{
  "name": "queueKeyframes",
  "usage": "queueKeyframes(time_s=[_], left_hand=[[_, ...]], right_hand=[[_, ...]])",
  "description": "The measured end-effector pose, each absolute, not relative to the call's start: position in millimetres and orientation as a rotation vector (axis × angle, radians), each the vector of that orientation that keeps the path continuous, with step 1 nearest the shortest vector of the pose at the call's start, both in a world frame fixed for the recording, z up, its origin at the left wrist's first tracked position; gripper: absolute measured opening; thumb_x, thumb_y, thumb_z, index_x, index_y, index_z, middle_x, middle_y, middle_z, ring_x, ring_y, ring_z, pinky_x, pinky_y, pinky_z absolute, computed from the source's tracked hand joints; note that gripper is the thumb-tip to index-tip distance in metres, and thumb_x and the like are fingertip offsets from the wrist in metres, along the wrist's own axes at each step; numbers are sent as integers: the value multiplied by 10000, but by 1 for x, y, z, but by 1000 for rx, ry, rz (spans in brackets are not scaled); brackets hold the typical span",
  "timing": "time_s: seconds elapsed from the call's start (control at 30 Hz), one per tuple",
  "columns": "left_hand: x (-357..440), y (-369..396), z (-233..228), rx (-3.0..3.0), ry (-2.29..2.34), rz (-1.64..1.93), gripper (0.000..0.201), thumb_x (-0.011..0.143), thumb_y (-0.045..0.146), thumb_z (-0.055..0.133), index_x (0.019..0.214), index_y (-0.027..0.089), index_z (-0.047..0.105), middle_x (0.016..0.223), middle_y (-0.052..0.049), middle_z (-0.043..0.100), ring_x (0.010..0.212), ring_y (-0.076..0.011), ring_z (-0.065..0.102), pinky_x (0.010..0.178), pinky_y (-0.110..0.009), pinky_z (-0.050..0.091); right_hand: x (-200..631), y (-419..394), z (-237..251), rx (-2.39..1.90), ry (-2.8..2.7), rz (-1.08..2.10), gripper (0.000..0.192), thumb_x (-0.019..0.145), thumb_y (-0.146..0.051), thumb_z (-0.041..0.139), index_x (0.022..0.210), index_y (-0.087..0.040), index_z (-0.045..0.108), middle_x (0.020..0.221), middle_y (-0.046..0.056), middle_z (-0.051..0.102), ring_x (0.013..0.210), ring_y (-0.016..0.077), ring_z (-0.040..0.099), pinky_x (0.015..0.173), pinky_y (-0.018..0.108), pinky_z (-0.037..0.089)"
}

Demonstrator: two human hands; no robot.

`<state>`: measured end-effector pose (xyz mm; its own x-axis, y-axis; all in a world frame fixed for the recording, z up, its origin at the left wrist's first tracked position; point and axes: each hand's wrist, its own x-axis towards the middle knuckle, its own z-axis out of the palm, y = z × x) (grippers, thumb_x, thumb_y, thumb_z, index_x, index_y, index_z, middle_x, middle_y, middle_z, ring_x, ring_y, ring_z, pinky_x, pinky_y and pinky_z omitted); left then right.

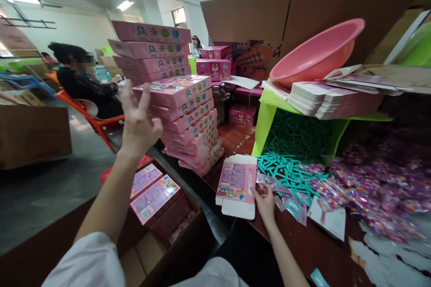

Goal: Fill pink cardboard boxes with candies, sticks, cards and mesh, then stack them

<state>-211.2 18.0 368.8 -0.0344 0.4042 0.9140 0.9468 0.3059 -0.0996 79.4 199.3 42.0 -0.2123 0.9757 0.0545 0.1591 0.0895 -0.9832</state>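
My left hand (136,119) is raised with its fingers spread, in front of a tall stack of pink boxes (182,92). Nothing shows in it. On the right, my right hand (265,199) pinches the edge of a flattened pink carton (237,184) with white end flaps that stand open. The carton is above the near edge of the dark red table (289,237). Below my left forearm is a large cardboard box (198,233) with several pink-purple cartons (156,199) in it.
Teal sticks (283,170) spill from under a green stool (264,119); a pink basin (316,54) and stacked flat cartons (310,98) sit on top. Bagged colourful pieces (367,184) lie to the right. A person (84,80) sits on an orange chair (104,128) at left.
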Motion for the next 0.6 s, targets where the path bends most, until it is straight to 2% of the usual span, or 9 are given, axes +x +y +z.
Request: queueKeyframes(time_s=[0.07,0.13,0.2,0.23,0.3,0.43,0.5,0.6], left_hand=[[-190,23,344,-1181,-1445,-722,700,670,47,555,1342,26,360,1467,-168,257,1377,-335,164,1068,-591,191],[-163,32,304,-1195,-1224,-846,611,645,51,599,1245,116,498,1328,-129,455,1256,-288,401,1034,-517,324],[-133,44,255,-1320,-1192,-930,490,660,43,596,1119,212,572,1119,-67,579,1090,-225,529,942,-422,425],[-118,51,228,-1426,-1280,-932,451,674,52,589,1090,225,580,1051,-58,595,1039,-215,548,913,-403,439],[-92,64,179,-1543,-1586,-970,455,708,50,548,1134,212,551,1062,-83,584,1033,-221,542,895,-400,445],[-61,80,109,-1331,-2088,-1396,388,780,151,521,1166,183,509,1144,-118,527,1091,-243,510,925,-440,440],[-55,86,93,-1127,-2270,-1661,391,774,259,574,1149,168,512,1141,-122,534,1084,-256,518,932,-454,433],[-52,94,87,-937,-2468,-2153,447,756,428,595,1090,133,558,985,-108,620,948,-261,593,849,-427,479]], right_hand=[[69,201,32,-1197,-1601,1166,567,559,-410,738,1025,-124,589,819,79,648,699,222,599,643,312,477],[62,204,22,-1178,-1664,1181,453,572,-334,711,967,-135,612,761,63,646,703,234,606,656,323,476],[61,207,12,-1178,-1659,1226,376,599,-297,664,936,-137,623,717,52,642,664,234,610,638,332,477],[61,209,9,-1187,-1633,1251,360,601,-290,651,925,-135,627,698,47,641,646,234,612,627,335,480],[65,213,8,-1201,-1580,1314,316,583,-277,644,867,-138,636,667,42,644,621,235,616,607,337,488],[85,213,31,-1199,-1442,1386,235,556,-237,637,779,-169,608,742,70,687,687,258,647,626,343,510],[100,207,51,-1122,-1336,1508,286,592,-263,647,857,-178,583,812,85,701,718,271,663,634,354,521],[123,195,80,-940,-1227,1793,438,639,-328,692,1028,-179,557,887,101,707,762,286,678,661,375,539]])
